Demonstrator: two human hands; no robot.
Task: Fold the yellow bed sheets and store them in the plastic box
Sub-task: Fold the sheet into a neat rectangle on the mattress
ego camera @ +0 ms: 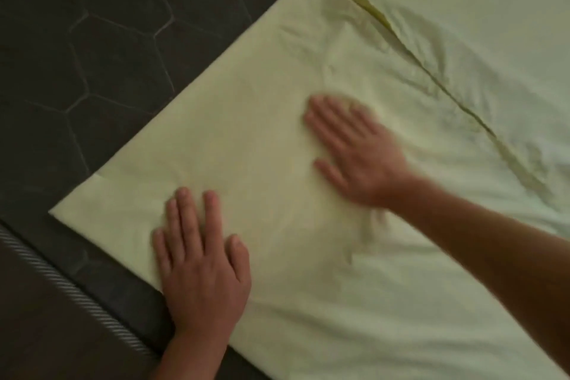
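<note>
A pale yellow bed sheet (246, 139) lies folded in flat layers on a dark mattress, its corner pointing to the lower left. A folded edge (431, 77) runs diagonally across its upper right part, with wrinkles beside it. My left hand (202, 259) rests flat on the sheet near the lower left edge, fingers straight. My right hand (354, 148) lies flat on the middle of the sheet, fingers spread and blurred. The plastic box is not in view.
The dark mattress (92, 55) with a stitched hexagon pattern shows at the left and top left. Its striped piped edge (68, 287) runs diagonally across the lower left corner.
</note>
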